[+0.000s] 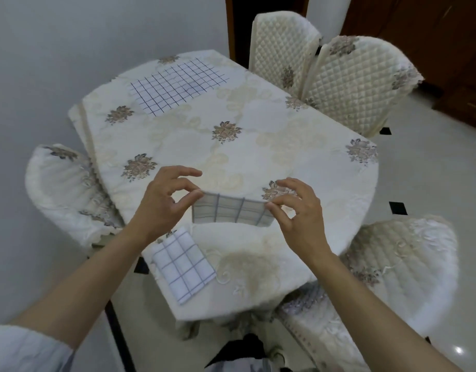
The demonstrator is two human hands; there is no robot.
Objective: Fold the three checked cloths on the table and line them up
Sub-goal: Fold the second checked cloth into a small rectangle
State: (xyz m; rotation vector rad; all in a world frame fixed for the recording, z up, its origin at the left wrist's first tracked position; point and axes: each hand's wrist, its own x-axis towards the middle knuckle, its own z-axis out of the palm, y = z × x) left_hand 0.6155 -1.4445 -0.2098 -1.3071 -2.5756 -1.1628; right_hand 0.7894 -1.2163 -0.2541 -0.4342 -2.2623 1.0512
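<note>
Cloth two mid-fold: left hand (164, 202) and right hand (298, 210) pinch the top corners of the part-folded grey-checked white cloth (231, 212), held over the near end of the cream floral-covered table (258, 116) (third checked cloth (177, 85) flat, far end); next probably needs it laid beside the folded checked cloth (183, 267).

A cream tablecloth (298, 162) embroidered with brown flower sprays is covering the table in front of me and draping over its edges. Four chairs in quilted cream covers are standing around it: two (282, 49) (360, 81) crowding together at the far right, one (62, 194) sitting at the left, one (403, 267) at the near right. Glossy pale floor tiles (433, 162), set with small black diamonds (398, 208), are catching the light. A grey wall (56, 63) is rising at the left, and dark wood panelling (419, 36) is filling the far right corner.
</note>
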